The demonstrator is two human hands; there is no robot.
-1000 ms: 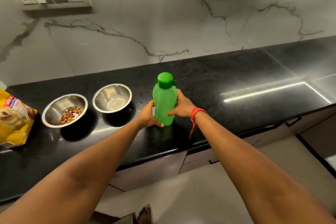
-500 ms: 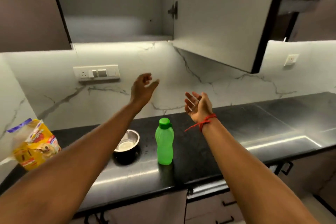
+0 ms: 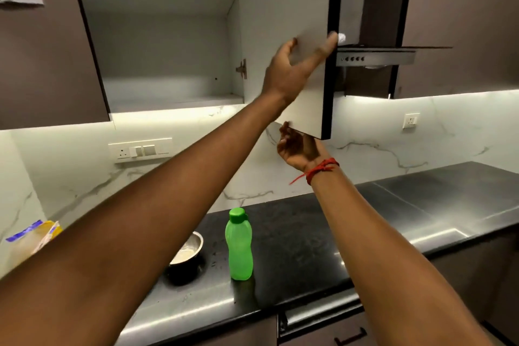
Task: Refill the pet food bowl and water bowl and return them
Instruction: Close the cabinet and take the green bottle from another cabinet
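Note:
A green water bottle (image 3: 239,244) stands capped and upright on the black counter (image 3: 309,236). Left of it a steel bowl (image 3: 188,250) shows partly behind my left forearm; the other bowl is hidden. The yellow pet food bag (image 3: 42,236) peeks out at the far left. My left hand (image 3: 292,70) is raised with fingers spread, flat against the inner face of the open wall cabinet door (image 3: 283,22). My right hand (image 3: 297,146) is under the door's bottom edge, fingers curled up at it, a red thread on the wrist.
The open cabinet (image 3: 163,45) shows bare shelves. A chimney hood (image 3: 376,56) hangs right of the door. A switch panel (image 3: 140,149) is on the marble wall, a socket (image 3: 411,120) farther right. Drawers run under the counter.
Both hands let go of the bottle, which stays standing on the counter, and rose to the cabinet door. My view tilted upward from the counter to the wall cabinet.

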